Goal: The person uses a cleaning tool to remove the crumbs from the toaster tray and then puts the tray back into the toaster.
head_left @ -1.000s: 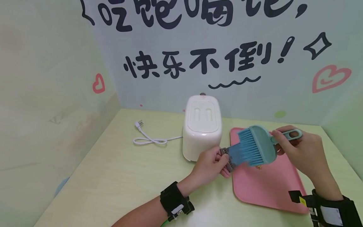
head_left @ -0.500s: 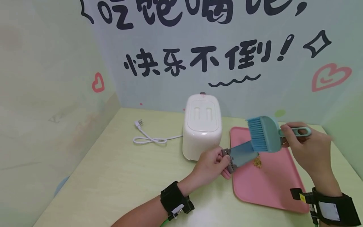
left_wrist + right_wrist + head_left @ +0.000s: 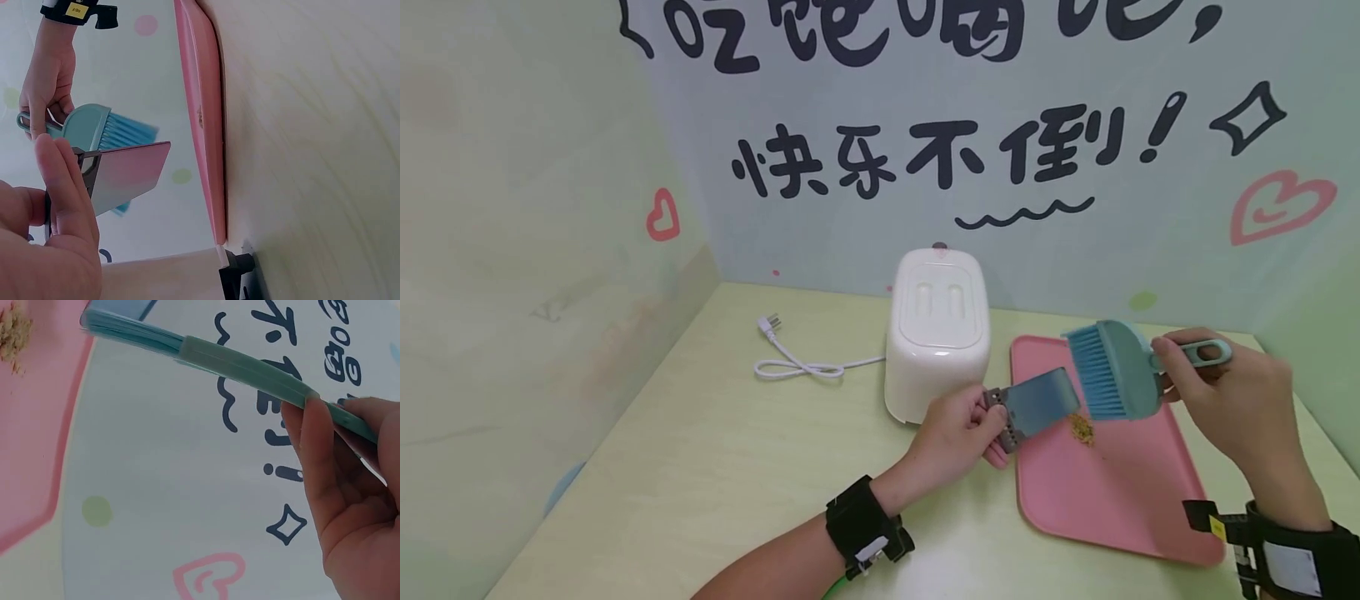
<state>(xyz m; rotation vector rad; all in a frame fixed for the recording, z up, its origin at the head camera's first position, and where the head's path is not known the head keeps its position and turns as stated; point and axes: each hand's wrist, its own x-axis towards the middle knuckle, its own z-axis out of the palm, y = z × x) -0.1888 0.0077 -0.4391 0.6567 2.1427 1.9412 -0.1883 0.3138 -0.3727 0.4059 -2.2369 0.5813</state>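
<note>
My left hand (image 3: 958, 433) grips the grey end piece of a thin, shiny crumb tray (image 3: 1041, 404), its free end pointing right over the pink serving tray (image 3: 1120, 500). With my right hand (image 3: 1236, 400) I hold a blue-green hand brush (image 3: 1123, 375) by its looped handle. Its bristles hang just beyond the crumb tray's free end, apart from it in the head view. A small heap of crumbs (image 3: 1082, 430) lies on the pink tray beneath. The left wrist view shows the crumb tray (image 3: 131, 178) tilted. My fingers hide part of the end piece.
A white toaster (image 3: 936, 342) with a lid stands behind my left hand. Its looped power cord (image 3: 805, 368) and plug lie to the left on the pale wooden table (image 3: 715, 467). A wall with lettering closes off the back, and side walls flank the table.
The brush swept off the crumb tray to the right, rose, then came down slightly and tilted. The crumb heap came into fuller view. My left hand has barely moved.
</note>
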